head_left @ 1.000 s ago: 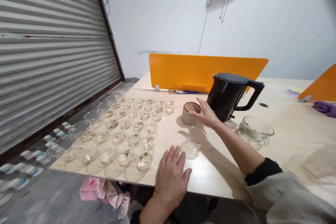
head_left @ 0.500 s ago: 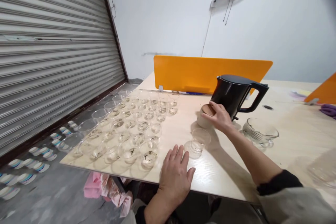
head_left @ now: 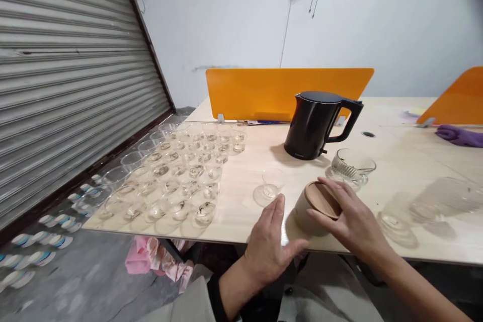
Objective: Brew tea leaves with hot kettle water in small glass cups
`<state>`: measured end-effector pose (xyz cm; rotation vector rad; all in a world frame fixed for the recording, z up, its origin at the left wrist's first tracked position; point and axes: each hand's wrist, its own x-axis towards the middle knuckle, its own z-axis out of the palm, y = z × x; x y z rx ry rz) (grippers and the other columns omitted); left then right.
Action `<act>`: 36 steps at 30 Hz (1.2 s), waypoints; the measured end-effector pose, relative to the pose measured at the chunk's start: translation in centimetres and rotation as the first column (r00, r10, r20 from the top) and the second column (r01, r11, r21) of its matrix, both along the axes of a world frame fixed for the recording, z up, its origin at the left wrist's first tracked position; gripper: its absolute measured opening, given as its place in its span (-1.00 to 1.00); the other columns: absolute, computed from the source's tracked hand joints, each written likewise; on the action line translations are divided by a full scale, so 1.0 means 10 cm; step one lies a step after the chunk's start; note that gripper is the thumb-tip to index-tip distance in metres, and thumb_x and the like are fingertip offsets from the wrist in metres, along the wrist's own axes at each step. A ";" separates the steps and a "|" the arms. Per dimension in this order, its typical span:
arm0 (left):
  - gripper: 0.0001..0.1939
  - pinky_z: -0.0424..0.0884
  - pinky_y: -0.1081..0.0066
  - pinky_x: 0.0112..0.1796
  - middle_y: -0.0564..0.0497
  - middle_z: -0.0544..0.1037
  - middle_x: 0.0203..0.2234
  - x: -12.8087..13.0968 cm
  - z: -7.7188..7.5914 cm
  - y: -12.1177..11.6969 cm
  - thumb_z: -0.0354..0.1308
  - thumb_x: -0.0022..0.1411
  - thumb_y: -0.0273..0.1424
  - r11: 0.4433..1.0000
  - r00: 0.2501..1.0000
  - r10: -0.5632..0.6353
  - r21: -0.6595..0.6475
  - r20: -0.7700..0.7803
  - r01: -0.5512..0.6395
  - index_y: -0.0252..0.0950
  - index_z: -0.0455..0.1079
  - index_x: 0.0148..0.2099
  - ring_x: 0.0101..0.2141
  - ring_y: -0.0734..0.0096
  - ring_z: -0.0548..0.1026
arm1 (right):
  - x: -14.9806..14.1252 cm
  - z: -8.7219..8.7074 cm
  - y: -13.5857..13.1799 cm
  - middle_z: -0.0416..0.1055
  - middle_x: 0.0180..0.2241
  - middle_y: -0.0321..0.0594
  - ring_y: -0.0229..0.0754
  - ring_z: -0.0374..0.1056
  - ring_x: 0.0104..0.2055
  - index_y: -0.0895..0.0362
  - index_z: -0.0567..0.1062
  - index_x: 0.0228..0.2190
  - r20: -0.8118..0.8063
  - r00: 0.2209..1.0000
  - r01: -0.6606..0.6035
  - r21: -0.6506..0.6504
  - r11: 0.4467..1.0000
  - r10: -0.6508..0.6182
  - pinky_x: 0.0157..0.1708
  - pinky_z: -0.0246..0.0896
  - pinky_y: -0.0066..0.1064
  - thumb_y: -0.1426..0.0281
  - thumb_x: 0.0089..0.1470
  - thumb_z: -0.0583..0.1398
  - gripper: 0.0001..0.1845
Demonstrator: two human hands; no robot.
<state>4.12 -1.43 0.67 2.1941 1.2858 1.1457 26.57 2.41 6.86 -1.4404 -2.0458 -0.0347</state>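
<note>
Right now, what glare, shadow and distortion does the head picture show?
Head view: glare on the pale wooden table beside the bare left hand; head view: a shadow left of the beige cylindrical canister; head view: clear plastic cups look tilted outward, probably lens stretch.

The canister point(head_left: 305, 214) looks matt to me, like ceramic, and its lid point(head_left: 322, 199) reads as smooth brown wood. From my remote station I see the kettle point(head_left: 308, 126) as glossy black around the body, duller on top. The cups point(head_left: 180, 208) are clear, shiny, thin plastic by their look; the ribbed vessel point(head_left: 344, 163) seems glass. I make out smooth, wood-grained laminate on the desk point(head_left: 245, 186), ribbed metal on the shutter point(head_left: 75, 60), and soft purple cloth point(head_left: 461, 136).
</note>
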 end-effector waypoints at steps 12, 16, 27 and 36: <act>0.04 0.36 -0.03 0.27 -0.21 0.34 0.33 0.34 -0.04 0.26 0.48 0.04 -0.25 0.973 0.946 -0.013 -0.212 0.323 0.086 -0.21 0.01 0.44 0.26 -0.07 0.39 | -0.31 -0.08 -0.14 0.37 0.18 0.02 0.25 0.40 0.14 -0.05 0.26 0.33 0.099 0.991 -0.091 0.031 0.995 0.088 -0.06 0.49 0.02 0.00 0.08 0.33 -0.14; -0.14 0.45 0.08 0.19 -0.12 0.46 0.21 0.37 0.00 0.25 0.43 0.09 -0.27 0.983 0.946 0.022 -0.180 0.324 0.039 -0.18 0.13 0.35 0.15 0.06 0.49 | -0.38 -0.03 -0.13 0.41 0.11 0.08 0.27 0.40 0.10 0.01 0.34 0.28 0.121 0.987 -0.112 0.061 0.992 0.104 -0.06 0.48 0.09 -0.02 0.09 0.32 -0.19; -0.27 0.42 0.01 0.23 -0.19 0.49 0.16 0.31 0.05 0.19 0.33 0.12 -0.32 0.990 0.979 0.112 -0.109 0.168 -0.094 -0.23 0.16 0.30 0.16 -0.02 0.49 | -0.52 -0.07 -0.17 0.40 0.10 0.05 0.21 0.37 0.13 0.01 0.38 0.24 -0.025 0.992 -0.122 0.055 0.991 0.124 0.07 0.43 0.11 0.13 0.10 0.32 -0.29; -0.18 0.41 0.03 0.22 -0.17 0.48 0.20 0.11 0.03 0.14 0.39 0.07 -0.24 0.984 0.962 0.125 -0.156 0.245 -0.088 -0.22 0.17 0.32 0.18 -0.01 0.48 | -0.69 -0.07 -0.18 0.42 0.09 0.02 0.23 0.40 0.11 -0.04 0.38 0.25 -0.073 0.987 -0.137 0.057 0.989 0.141 0.03 0.46 0.11 0.13 0.09 0.31 -0.28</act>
